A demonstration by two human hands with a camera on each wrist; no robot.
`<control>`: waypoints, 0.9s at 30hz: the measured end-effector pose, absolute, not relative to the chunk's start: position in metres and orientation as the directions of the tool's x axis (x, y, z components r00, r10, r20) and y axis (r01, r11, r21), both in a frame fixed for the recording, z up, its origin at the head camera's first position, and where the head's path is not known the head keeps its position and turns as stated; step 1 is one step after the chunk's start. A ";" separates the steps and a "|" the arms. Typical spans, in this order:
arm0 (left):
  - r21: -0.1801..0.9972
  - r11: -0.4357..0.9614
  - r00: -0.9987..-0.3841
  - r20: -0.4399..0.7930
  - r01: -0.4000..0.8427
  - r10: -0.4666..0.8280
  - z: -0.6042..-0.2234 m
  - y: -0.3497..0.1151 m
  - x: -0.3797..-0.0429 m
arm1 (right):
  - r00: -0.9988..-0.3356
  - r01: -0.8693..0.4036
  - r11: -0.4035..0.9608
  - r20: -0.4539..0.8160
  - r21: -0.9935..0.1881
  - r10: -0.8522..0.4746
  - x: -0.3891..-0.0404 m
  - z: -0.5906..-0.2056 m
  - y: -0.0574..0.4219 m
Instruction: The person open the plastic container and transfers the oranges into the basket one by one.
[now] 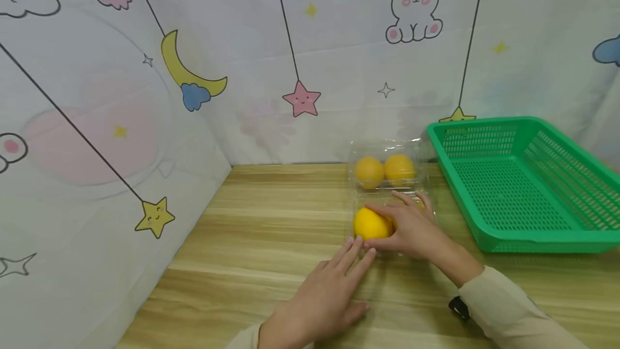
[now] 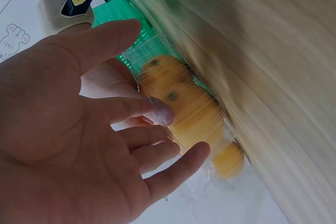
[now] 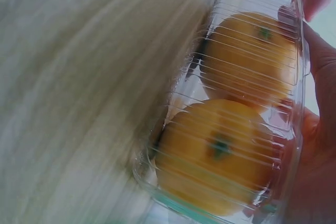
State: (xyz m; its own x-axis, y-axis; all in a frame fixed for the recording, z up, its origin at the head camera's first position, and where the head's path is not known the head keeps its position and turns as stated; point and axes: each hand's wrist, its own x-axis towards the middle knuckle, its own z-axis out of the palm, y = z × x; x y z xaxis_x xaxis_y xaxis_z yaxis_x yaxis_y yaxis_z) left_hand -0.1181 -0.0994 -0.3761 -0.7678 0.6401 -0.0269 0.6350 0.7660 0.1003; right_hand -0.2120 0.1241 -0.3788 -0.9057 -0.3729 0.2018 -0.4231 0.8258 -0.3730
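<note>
A clear plastic fruit box point(image 3: 181, 205) lies on the table, with two oranges side by side in its near part, a left orange point(image 1: 372, 224) and a right one mostly hidden by my right hand. My right hand point(image 1: 414, 228) holds the left orange between thumb and index finger, its other fingers reaching over the box. The right wrist view shows a near orange point(image 3: 215, 156) and a farther orange point(image 3: 249, 59) through the ribbed plastic wall. My left hand point(image 1: 331, 290) has its fingers stretched out, fingertips right at the box's front edge beside the orange.
Two more oranges point(image 1: 399, 170) sit in clear plastic just behind, against the patterned cloth backdrop point(image 1: 261, 69). A green slotted basket point(image 1: 484, 238) stands to the right on the wood-grain table point(image 1: 252, 230). A black device point(image 1: 459, 307) is on the right wrist.
</note>
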 end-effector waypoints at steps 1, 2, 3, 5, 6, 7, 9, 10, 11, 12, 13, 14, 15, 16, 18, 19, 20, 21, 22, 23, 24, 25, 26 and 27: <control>0.088 0.766 -0.768 -0.022 0.637 0.640 -0.377 -0.099 -0.118 | -0.903 -0.428 0.825 0.208 -0.369 -0.376 -0.213 -0.379 0.124; 0.076 0.768 -0.769 -0.021 0.636 0.639 -0.377 -0.098 -0.117 | -0.900 -0.434 0.823 0.215 -0.366 -0.379 -0.213 -0.380 0.123; 0.066 0.770 -0.771 -0.021 0.634 0.637 -0.377 -0.098 -0.117 | -0.897 -0.440 0.819 0.223 -0.368 -0.382 -0.214 -0.381 0.123; 0.061 0.774 -0.774 -0.024 0.630 0.633 -0.378 -0.097 -0.117 | -0.891 -0.451 0.809 0.241 -0.378 -0.384 -0.215 -0.383 0.122; 0.066 0.777 -0.777 -0.032 0.626 0.629 -0.378 -0.096 -0.117 | -0.890 -0.452 0.805 0.249 -0.383 -0.381 -0.216 -0.384 0.121; 0.070 0.779 -0.779 -0.041 0.623 0.626 -0.378 -0.096 -0.116 | -0.889 -0.455 0.802 0.259 -0.387 -0.379 -0.216 -0.384 0.121; 0.072 0.785 -0.783 -0.065 0.615 0.619 -0.379 -0.093 -0.117 | -0.888 -0.454 0.798 0.275 -0.395 -0.368 -0.217 -0.386 0.121; 0.073 0.787 -0.784 -0.076 0.612 0.616 -0.379 -0.092 -0.117 | -0.889 -0.451 0.799 0.283 -0.398 -0.361 -0.216 -0.386 0.121; 0.074 0.790 -0.786 -0.085 0.608 0.613 -0.379 -0.091 -0.116 | -0.889 -0.448 0.799 0.289 -0.402 -0.354 -0.216 -0.387 0.121; 0.068 0.792 -0.786 -0.090 0.607 0.611 -0.379 -0.090 -0.116 | -0.889 -0.448 0.797 0.297 -0.405 -0.349 -0.216 -0.387 0.121; 0.059 0.791 -0.786 -0.091 0.609 0.612 -0.380 -0.089 -0.116 | -0.889 -0.447 0.796 0.303 -0.409 -0.343 -0.215 -0.387 0.122; 0.052 0.790 -0.785 -0.090 0.611 0.613 -0.380 -0.088 -0.116 | -0.889 -0.445 0.795 0.308 -0.413 -0.338 -0.215 -0.388 0.122; 0.048 0.789 -0.784 -0.087 0.613 0.615 -0.380 -0.087 -0.116 | -0.889 -0.444 0.793 0.313 -0.417 -0.334 -0.215 -0.388 0.123; 0.046 0.787 -0.783 -0.084 0.615 0.617 -0.379 -0.086 -0.116 | -0.889 -0.444 0.791 0.317 -0.421 -0.330 -0.214 -0.387 0.123; 0.045 0.783 -0.779 -0.079 0.620 0.622 -0.379 -0.086 -0.117 | -0.888 -0.445 0.786 0.325 -0.429 -0.326 -0.214 -0.387 0.125; 0.051 0.781 -0.777 -0.077 0.623 0.625 -0.380 -0.085 -0.117 | -0.889 -0.443 0.784 0.328 -0.434 -0.321 -0.214 -0.387 0.125; 0.059 0.779 -0.776 -0.076 0.624 0.627 -0.380 -0.085 -0.117 | -0.888 -0.444 0.781 0.333 -0.439 -0.317 -0.214 -0.387 0.126; 0.071 0.779 -0.775 -0.077 0.623 0.627 -0.380 -0.084 -0.117 | -0.888 -0.443 0.778 0.339 -0.445 -0.312 -0.214 -0.387 0.126; 0.082 0.779 -0.775 -0.078 0.622 0.627 -0.380 -0.084 -0.117 | -0.887 -0.444 0.774 0.345 -0.452 -0.307 -0.215 -0.387 0.126; 0.095 0.780 -0.776 -0.079 0.618 0.625 -0.380 -0.084 -0.117 | -0.886 -0.445 0.771 0.351 -0.456 -0.304 -0.215 -0.387 0.125; 0.102 0.782 -0.779 -0.080 0.614 0.622 -0.381 -0.085 -0.117 | -0.885 -0.446 0.769 0.354 -0.459 -0.302 -0.215 -0.387 0.124; 0.111 0.786 -0.782 -0.085 0.608 0.617 -0.381 -0.085 -0.117 | -0.884 -0.447 0.768 0.356 -0.459 -0.302 -0.216 -0.387 0.123; 0.112 0.790 -0.786 -0.089 0.603 0.612 -0.382 -0.086 -0.117 | -0.884 -0.447 0.767 0.355 -0.460 -0.303 -0.216 -0.388 0.122; 0.109 0.793 -0.788 -0.092 0.599 0.608 -0.383 -0.087 -0.117 | -0.885 -0.446 0.768 0.353 -0.459 -0.303 -0.215 -0.388 0.120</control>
